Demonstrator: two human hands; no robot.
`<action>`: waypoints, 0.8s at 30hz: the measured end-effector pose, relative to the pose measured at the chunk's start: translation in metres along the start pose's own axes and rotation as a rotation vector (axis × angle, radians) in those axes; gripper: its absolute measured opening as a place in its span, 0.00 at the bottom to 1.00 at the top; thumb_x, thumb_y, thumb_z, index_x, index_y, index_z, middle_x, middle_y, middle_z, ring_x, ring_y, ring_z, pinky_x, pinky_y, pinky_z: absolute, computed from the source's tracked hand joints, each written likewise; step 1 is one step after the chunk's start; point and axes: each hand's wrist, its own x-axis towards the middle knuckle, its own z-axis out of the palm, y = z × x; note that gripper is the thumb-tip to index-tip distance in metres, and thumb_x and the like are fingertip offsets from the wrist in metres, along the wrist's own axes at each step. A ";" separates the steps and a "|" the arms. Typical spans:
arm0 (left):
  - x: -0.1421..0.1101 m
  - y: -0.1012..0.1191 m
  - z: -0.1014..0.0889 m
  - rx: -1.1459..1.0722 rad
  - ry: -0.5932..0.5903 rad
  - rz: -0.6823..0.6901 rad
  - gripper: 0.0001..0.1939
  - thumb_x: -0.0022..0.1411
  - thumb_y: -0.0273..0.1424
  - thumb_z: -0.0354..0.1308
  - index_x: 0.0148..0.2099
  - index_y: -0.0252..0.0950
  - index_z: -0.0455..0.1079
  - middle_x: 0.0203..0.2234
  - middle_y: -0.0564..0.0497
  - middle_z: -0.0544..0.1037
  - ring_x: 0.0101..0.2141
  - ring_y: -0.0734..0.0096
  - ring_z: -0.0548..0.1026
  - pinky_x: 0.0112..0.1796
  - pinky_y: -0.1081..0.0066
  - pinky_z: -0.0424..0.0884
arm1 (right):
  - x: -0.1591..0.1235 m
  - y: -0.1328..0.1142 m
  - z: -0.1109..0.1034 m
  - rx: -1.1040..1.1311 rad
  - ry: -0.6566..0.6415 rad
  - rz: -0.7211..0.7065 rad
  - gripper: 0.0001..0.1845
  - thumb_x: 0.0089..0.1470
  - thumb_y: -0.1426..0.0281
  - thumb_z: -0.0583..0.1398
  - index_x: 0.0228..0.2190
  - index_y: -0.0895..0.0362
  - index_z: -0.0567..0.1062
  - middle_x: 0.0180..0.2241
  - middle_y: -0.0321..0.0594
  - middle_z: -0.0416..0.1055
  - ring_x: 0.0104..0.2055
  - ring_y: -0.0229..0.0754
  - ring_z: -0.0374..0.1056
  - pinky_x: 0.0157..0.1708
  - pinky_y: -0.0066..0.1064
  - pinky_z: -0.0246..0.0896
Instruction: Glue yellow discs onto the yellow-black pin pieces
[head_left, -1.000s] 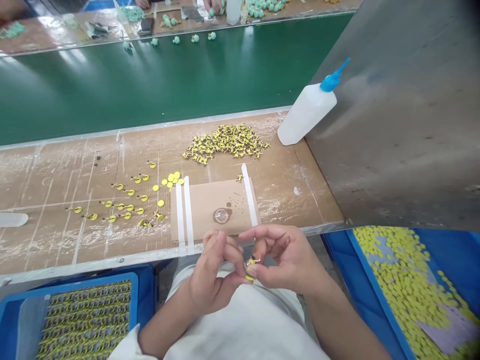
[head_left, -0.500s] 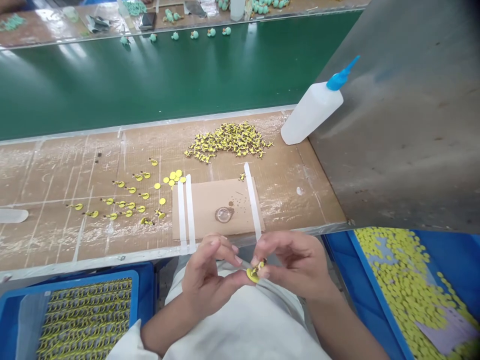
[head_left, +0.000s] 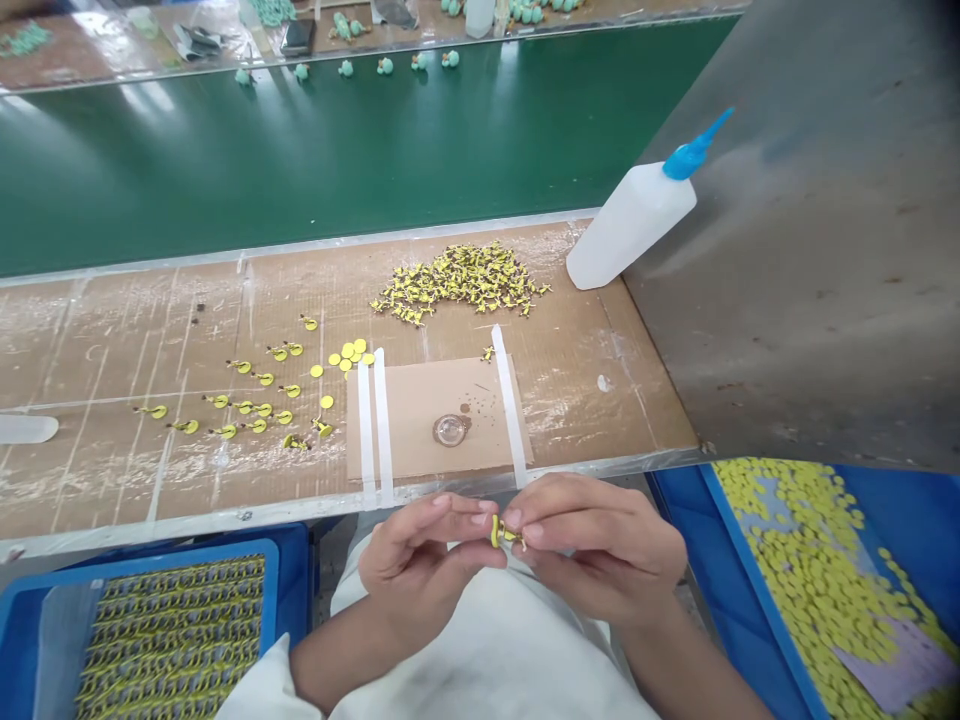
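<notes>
Both hands meet over my lap, just below the bench's front edge. My left hand pinches a small yellow disc between thumb and fingertips. My right hand pinches a tiny yellow-and-black piece pressed against that disc. Right above the hands, a cardboard pad is taped to the bench with a small clear glue drop on it.
A heap of yellow-and-black pieces lies behind the pad; joined pieces and loose discs lie to its left. A white glue bottle leans on a grey metal panel. Blue trays sit at lower left and lower right. Beyond runs a green belt.
Both hands have sunk slightly toward my lap and closed together; the disc, held flat before, now stands on edge with the small piece pressed against it. The view shifted a little.
</notes>
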 end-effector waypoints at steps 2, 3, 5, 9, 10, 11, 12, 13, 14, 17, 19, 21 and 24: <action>-0.001 -0.001 0.000 0.006 0.004 0.004 0.32 0.53 0.24 0.72 0.59 0.42 0.70 0.31 0.53 0.86 0.35 0.63 0.85 0.39 0.68 0.83 | 0.002 -0.002 0.000 -0.023 -0.009 -0.001 0.21 0.50 0.82 0.65 0.44 0.50 0.79 0.35 0.42 0.80 0.35 0.45 0.78 0.34 0.33 0.76; -0.001 -0.001 0.000 0.006 0.008 0.003 0.32 0.52 0.24 0.72 0.59 0.41 0.70 0.30 0.53 0.86 0.35 0.63 0.84 0.39 0.68 0.83 | 0.003 -0.003 0.000 -0.029 -0.012 -0.001 0.21 0.50 0.82 0.64 0.44 0.50 0.79 0.35 0.42 0.80 0.35 0.45 0.78 0.34 0.33 0.76; -0.001 -0.002 0.000 0.002 0.002 0.008 0.31 0.53 0.24 0.72 0.59 0.41 0.71 0.29 0.53 0.85 0.34 0.64 0.84 0.39 0.69 0.82 | 0.005 -0.005 0.000 -0.034 -0.020 -0.002 0.20 0.51 0.82 0.64 0.43 0.51 0.80 0.34 0.43 0.80 0.35 0.45 0.78 0.34 0.32 0.76; 0.000 -0.002 -0.001 -0.009 -0.032 0.021 0.30 0.55 0.24 0.71 0.59 0.40 0.70 0.27 0.54 0.85 0.34 0.66 0.84 0.39 0.70 0.82 | 0.005 -0.005 0.000 -0.025 -0.038 0.005 0.19 0.52 0.81 0.64 0.43 0.50 0.80 0.35 0.43 0.80 0.35 0.45 0.78 0.34 0.32 0.76; 0.000 -0.002 -0.002 -0.007 -0.034 0.027 0.30 0.55 0.24 0.71 0.59 0.40 0.70 0.28 0.54 0.85 0.34 0.66 0.84 0.39 0.70 0.82 | 0.003 -0.004 0.000 -0.022 -0.034 0.001 0.20 0.52 0.81 0.64 0.44 0.50 0.80 0.35 0.43 0.80 0.35 0.44 0.78 0.34 0.32 0.76; 0.000 -0.002 -0.003 -0.001 -0.035 0.033 0.31 0.54 0.25 0.71 0.60 0.39 0.70 0.28 0.53 0.85 0.34 0.66 0.84 0.40 0.69 0.81 | 0.002 -0.003 0.000 -0.017 -0.028 -0.004 0.20 0.52 0.81 0.64 0.45 0.50 0.80 0.35 0.43 0.80 0.35 0.44 0.78 0.34 0.32 0.76; 0.000 -0.003 -0.004 0.005 -0.037 0.039 0.32 0.54 0.25 0.72 0.60 0.39 0.69 0.29 0.53 0.85 0.34 0.66 0.84 0.40 0.69 0.81 | 0.001 -0.002 0.001 -0.013 -0.020 -0.009 0.21 0.52 0.81 0.65 0.45 0.49 0.80 0.36 0.43 0.80 0.35 0.44 0.78 0.35 0.32 0.76; -0.001 -0.004 -0.004 0.012 -0.041 0.043 0.32 0.54 0.25 0.72 0.60 0.39 0.69 0.29 0.53 0.85 0.34 0.65 0.84 0.40 0.69 0.81 | 0.000 -0.001 0.001 -0.007 -0.015 -0.014 0.22 0.52 0.81 0.65 0.46 0.49 0.80 0.36 0.43 0.80 0.35 0.44 0.78 0.35 0.32 0.76; -0.002 -0.004 -0.005 0.020 -0.044 0.042 0.32 0.54 0.25 0.72 0.60 0.39 0.69 0.29 0.53 0.85 0.34 0.65 0.84 0.40 0.69 0.81 | -0.001 0.000 0.001 -0.003 -0.012 -0.014 0.23 0.51 0.82 0.65 0.47 0.49 0.79 0.37 0.43 0.80 0.36 0.44 0.78 0.35 0.32 0.76; -0.002 -0.004 -0.005 0.058 -0.043 0.032 0.29 0.55 0.26 0.71 0.58 0.39 0.70 0.27 0.54 0.85 0.33 0.65 0.84 0.39 0.67 0.80 | -0.001 -0.001 0.001 -0.005 -0.027 0.005 0.26 0.50 0.84 0.65 0.48 0.49 0.79 0.37 0.42 0.80 0.37 0.45 0.78 0.36 0.34 0.77; -0.001 -0.003 -0.004 0.087 -0.041 0.027 0.27 0.55 0.27 0.71 0.57 0.40 0.72 0.26 0.55 0.84 0.33 0.65 0.84 0.39 0.67 0.80 | 0.000 -0.003 0.000 -0.018 -0.029 0.014 0.26 0.50 0.84 0.65 0.47 0.48 0.79 0.37 0.42 0.80 0.37 0.45 0.78 0.35 0.34 0.77; 0.002 -0.002 -0.002 0.095 -0.045 0.030 0.25 0.55 0.27 0.71 0.56 0.40 0.72 0.26 0.55 0.84 0.32 0.65 0.84 0.40 0.66 0.80 | 0.001 -0.004 0.000 -0.039 -0.026 0.018 0.26 0.49 0.85 0.64 0.46 0.48 0.80 0.36 0.41 0.80 0.36 0.45 0.78 0.34 0.34 0.77; 0.005 -0.002 0.002 0.059 -0.023 0.046 0.25 0.54 0.27 0.72 0.54 0.39 0.73 0.26 0.54 0.84 0.32 0.65 0.84 0.40 0.66 0.79 | 0.001 -0.004 -0.001 -0.075 -0.028 0.014 0.27 0.48 0.87 0.64 0.46 0.49 0.80 0.36 0.40 0.80 0.36 0.44 0.77 0.34 0.33 0.77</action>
